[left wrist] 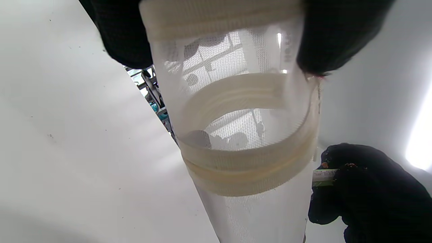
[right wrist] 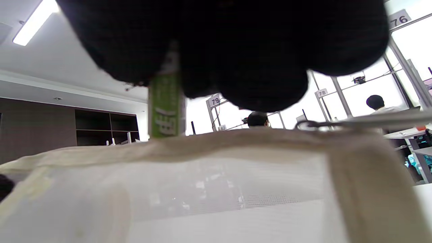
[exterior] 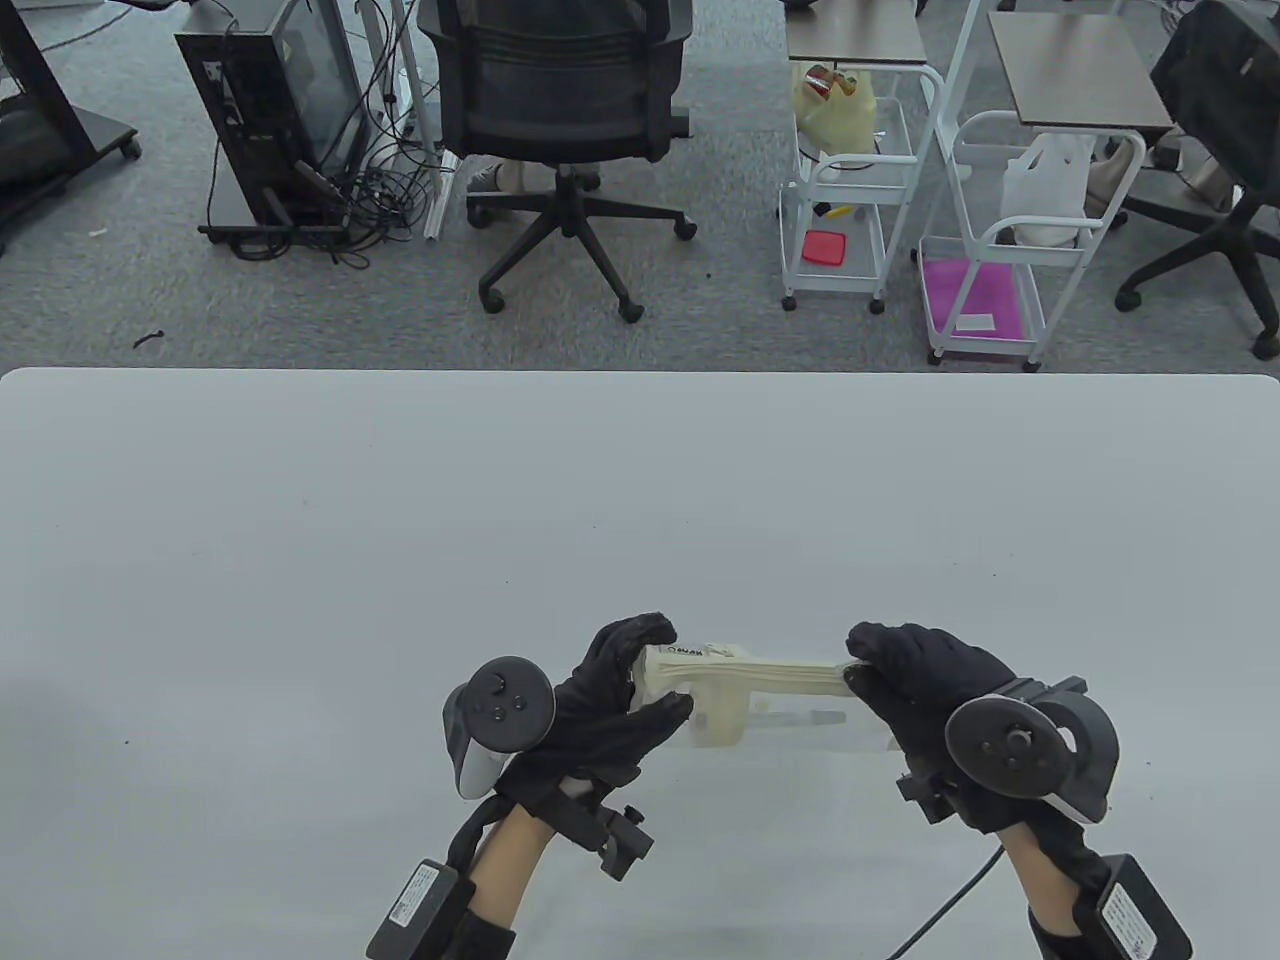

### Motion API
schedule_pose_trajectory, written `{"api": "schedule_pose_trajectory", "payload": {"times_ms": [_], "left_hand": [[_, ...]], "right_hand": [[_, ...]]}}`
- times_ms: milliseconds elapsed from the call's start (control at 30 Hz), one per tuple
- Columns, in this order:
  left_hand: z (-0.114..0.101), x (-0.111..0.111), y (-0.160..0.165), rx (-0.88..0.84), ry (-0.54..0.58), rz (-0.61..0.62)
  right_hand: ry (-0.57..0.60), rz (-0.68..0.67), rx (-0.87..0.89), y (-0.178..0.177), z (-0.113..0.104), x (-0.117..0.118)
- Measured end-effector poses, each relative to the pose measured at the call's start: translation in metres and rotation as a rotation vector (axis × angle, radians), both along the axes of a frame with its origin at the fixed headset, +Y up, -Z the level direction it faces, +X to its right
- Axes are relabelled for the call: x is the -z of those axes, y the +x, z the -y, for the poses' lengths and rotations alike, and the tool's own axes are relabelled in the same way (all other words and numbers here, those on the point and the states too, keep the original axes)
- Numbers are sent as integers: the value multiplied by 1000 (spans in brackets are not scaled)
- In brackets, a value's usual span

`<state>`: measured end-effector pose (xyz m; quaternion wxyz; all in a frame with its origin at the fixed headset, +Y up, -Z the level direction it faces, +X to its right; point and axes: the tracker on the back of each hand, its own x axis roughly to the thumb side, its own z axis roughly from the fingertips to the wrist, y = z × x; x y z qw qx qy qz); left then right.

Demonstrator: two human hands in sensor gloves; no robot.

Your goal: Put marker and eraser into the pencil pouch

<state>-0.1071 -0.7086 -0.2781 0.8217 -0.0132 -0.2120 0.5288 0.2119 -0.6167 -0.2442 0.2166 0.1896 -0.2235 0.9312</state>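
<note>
Where writing shows, little of it reads: the marker (right wrist: 165,104) carries a green label with white characters too blurred to make out, and a dark-printed tag at the left end of the pouch (exterior: 745,690) is too small to read. Number cards behind — 76, 78, 79 — are legible in the right wrist view.

One pouch and one marker are visible, with two gloved hands on them.

The left hand (exterior: 610,700) grips the pouch's left end, fingers curled over its cream zipper band. The right hand (exterior: 925,680) is closed at the pouch's right end, holding the marker at the zipper edge. The mesh pouch spans between both hands, near the front edge of the table (exterior: 300,560).
</note>
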Motion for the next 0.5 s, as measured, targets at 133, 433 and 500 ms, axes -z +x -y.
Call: {"api": "schedule_pose_trajectory", "payload": {"times_ms": [133,433,500], "left_hand": [[0,-1,2,18,8,4],[-1,-3,8,31,18,35],[-1,-3,9,21,14,35]], "right_hand": [[-51,-32,35,-4,4,2],[93,61,-99,-24,11,-4],[177,100,-176,-32,11,-8]]}}
